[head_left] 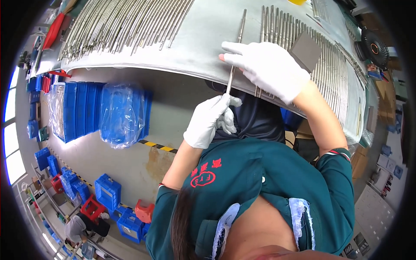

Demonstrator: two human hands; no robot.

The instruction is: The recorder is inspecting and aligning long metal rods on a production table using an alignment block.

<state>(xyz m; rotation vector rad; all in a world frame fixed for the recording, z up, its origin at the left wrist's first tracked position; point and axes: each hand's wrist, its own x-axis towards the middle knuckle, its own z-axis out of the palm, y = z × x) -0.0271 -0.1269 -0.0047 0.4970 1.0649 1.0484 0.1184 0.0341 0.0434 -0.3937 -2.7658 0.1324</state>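
A thin silvery metal rod (231, 79) slants away from me across the table's front edge. My left hand (207, 122), in a white glove, pinches its near end with closed fingers. Over the middle of that rod lies my right hand (271, 69), also white-gloved, with long fingers reaching across it and the thumb side close against it. A bare fingertip shows pink through the glove. How firmly the right fingers grip is partly hidden. Beneath and beside my right hand a row of similar rods (331, 86) lies on the table, with a dark grey rectangular block (306, 51) on top.
Another wide row of metal rods (125, 24) covers the left of the pale table (208, 32). A small black fan (373, 45) stands at the far right. Blue crates (82, 110), some in clear plastic, stand on the floor at left. A person (80, 225) is farther back, lower left.
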